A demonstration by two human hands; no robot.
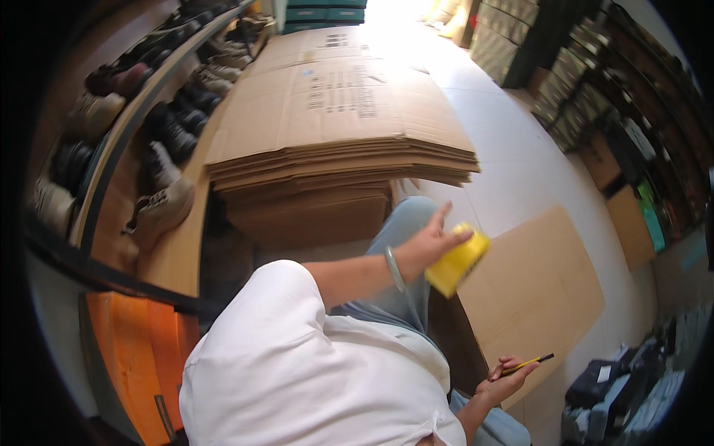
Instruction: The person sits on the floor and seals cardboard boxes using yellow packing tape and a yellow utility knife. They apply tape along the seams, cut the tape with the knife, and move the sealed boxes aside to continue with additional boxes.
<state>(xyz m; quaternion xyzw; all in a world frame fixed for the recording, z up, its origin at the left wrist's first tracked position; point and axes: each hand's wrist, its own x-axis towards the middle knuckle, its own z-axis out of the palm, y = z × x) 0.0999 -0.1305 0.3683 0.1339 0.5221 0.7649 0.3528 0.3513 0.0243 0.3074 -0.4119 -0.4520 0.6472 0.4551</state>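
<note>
My left hand [431, 241] reaches across in front of me, a pale bangle on its wrist. Its thumb presses on a bright yellow blocky thing [457, 260] with dark marks, blurred so that its kind does not show; the index finger points away. Lower right, my right hand [503, 382] has its fingers closed round a slim yellow-and-black pencil-like stick [538, 360], its dark end pointing right. A flat cardboard sheet [535, 275] lies beyond the right hand and beside the yellow thing.
A tall stack of flattened cardboard boxes [335, 111] stands ahead. Shelves of shoes [167, 204] line the left, with an orange box [137, 357] below. Dark wrapped bundles [621, 390] lie at lower right. Boxes [502, 37] and racks [639, 97] stand along the right.
</note>
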